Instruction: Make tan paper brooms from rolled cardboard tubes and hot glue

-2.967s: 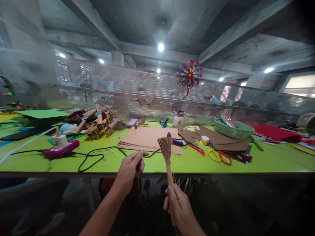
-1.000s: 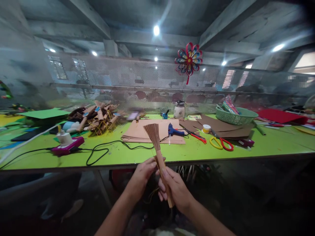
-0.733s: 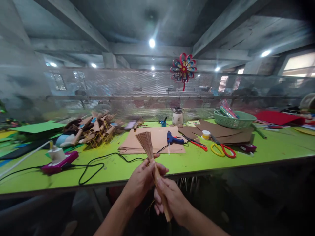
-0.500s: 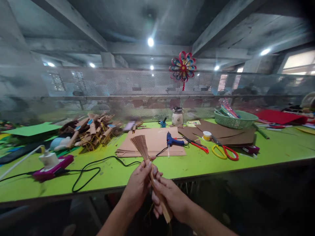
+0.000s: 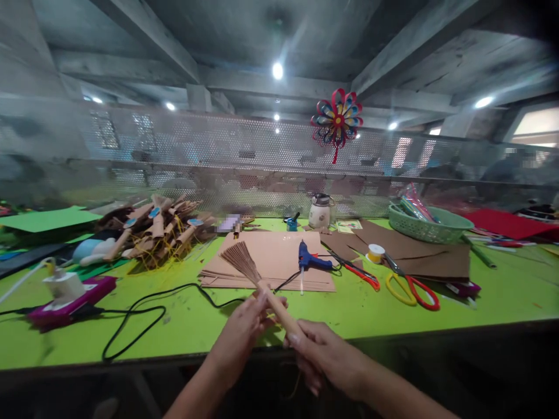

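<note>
At the far left, green sheets lie towards the back of the bench, with a purple power strip in front carrying a white adapter. A black cable loops from there towards the middle. Behind it sits a tangled heap of brown paper pieces with yellow thread.

Next comes the left hand, its thumb and fingers pinching the small paper broom at the neck. The broom slants between the two hands: its pleated fan spreads up and left beyond the left hand, in front of the stacked brown sheets, while its handle runs down and right. The right hand is closed around the handle's lower end, partly covering it.

Beyond the hands, a blue glue gun rests on the sheets. Further right are a thread spool, scissors with yellow and red handles, and a green basket.
</note>
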Action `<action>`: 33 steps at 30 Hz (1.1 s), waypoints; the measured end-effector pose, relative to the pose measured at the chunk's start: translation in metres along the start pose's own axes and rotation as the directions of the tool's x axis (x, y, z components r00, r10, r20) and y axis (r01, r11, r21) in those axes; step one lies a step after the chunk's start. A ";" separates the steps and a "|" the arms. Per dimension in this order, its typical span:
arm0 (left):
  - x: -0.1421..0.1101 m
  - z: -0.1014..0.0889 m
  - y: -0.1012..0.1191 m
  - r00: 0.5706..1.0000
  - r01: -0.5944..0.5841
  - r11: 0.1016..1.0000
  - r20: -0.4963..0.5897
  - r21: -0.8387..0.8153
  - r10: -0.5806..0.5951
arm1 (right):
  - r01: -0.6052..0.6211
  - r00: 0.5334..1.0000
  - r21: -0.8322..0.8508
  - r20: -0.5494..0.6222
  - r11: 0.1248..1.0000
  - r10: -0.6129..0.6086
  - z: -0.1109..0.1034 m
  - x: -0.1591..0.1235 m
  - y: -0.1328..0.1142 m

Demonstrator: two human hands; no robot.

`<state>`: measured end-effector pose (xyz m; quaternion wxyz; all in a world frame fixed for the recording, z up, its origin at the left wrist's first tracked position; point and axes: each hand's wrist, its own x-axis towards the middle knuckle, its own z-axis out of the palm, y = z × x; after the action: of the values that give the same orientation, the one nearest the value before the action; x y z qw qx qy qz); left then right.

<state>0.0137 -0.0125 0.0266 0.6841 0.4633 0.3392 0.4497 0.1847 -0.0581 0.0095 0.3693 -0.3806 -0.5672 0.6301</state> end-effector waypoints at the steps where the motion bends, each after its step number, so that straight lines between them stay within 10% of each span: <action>1: -0.004 -0.005 0.002 1.000 0.007 0.995 -0.009 0.104 -0.006 | 0.003 1.000 -0.027 0.004 1.000 -0.003 -0.007 0.000 -0.007; 4: -0.018 -0.019 0.019 0.986 -0.098 0.866 -0.070 0.491 0.151 | -0.006 0.999 -0.087 0.042 0.996 0.010 -0.026 0.004 -0.022; 8: -0.019 -0.018 0.055 0.842 -0.485 0.429 0.274 0.762 0.466 | -0.060 0.986 -0.168 0.141 0.984 0.084 -0.046 0.011 -0.027; 13: 0.030 -0.008 0.063 0.687 -0.712 0.024 0.690 0.701 0.230 | -0.149 0.950 -0.194 0.243 0.970 0.195 -0.067 0.018 -0.035; 16: 0.051 -0.008 0.053 0.705 -0.700 -0.121 0.708 0.704 0.037 | -0.200 0.923 -0.184 0.295 0.962 0.248 -0.081 0.017 -0.046; 33: 0.072 0.000 0.018 0.802 -0.597 -0.102 0.595 0.796 -0.055 | -0.222 0.846 -0.420 0.366 0.880 0.388 -0.131 0.030 -0.058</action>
<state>0.0341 0.0574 0.0401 0.0828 0.9539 0.2763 0.0831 0.2911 0.0304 0.0571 0.0481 -0.3763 -0.6725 0.6355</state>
